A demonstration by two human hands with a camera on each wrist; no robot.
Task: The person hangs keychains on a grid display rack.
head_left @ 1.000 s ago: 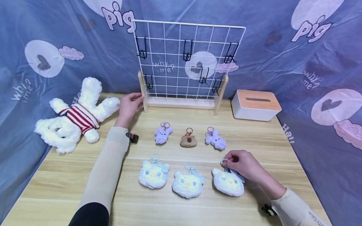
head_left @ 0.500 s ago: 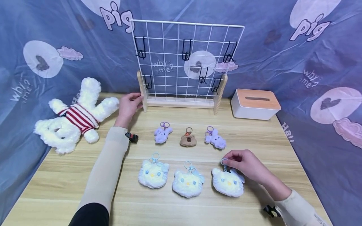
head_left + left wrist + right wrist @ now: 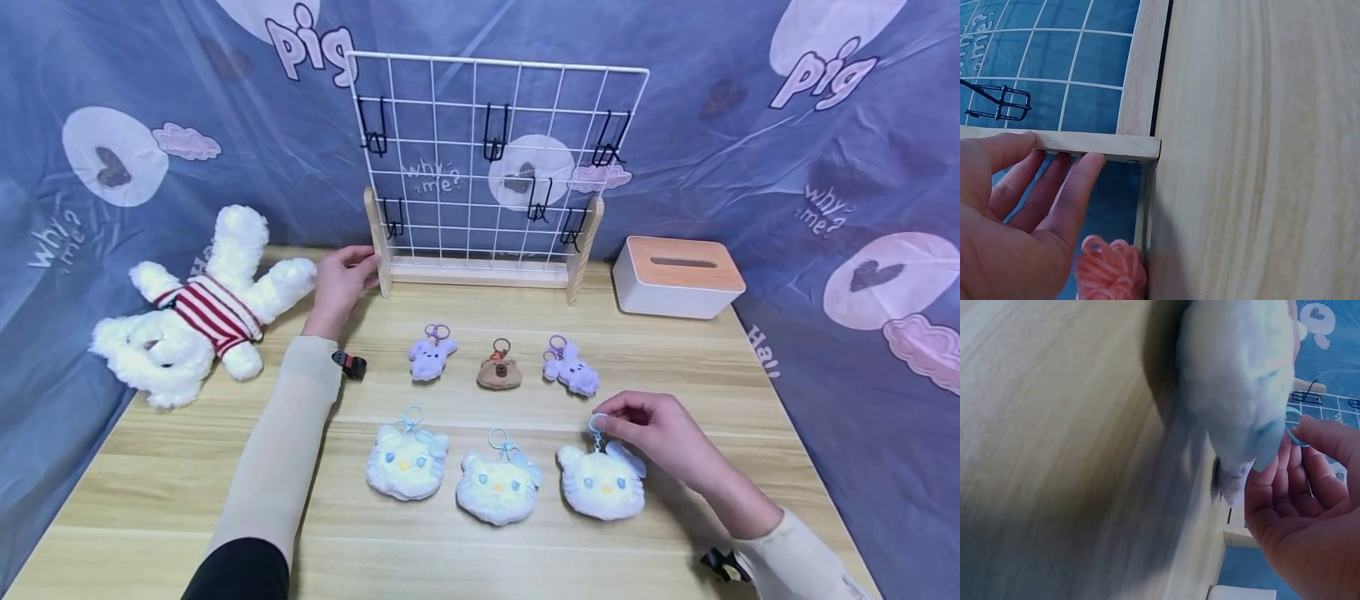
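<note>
My right hand [image 3: 663,433] pinches the light-blue ring of a white plush cat-face keychain [image 3: 602,485] at the front right. In the right wrist view the plush head [image 3: 1235,369] hangs beside the fingers, tilted up from the wooden surface. At the back, my left hand [image 3: 341,283] holds the left wooden post [image 3: 378,242] of a white grid rack [image 3: 471,154]. The left wrist view has the thumb at the post's near edge and the fingertips along its side. Two more white cat-face keychains, one left [image 3: 407,467] and one middle [image 3: 498,492], lie face up.
Behind them lie two purple plush keychains [image 3: 429,358] and a brown one [image 3: 500,373]. Several black hooks [image 3: 495,146] hang on the grid. A white plush bear [image 3: 217,312] lies at left; a wood-topped tissue box [image 3: 678,279] stands at right.
My right hand has risen slightly, drawing the ring and the right cat-face keychain up, and the plush now sits straighter. The left hand stays at the post.
</note>
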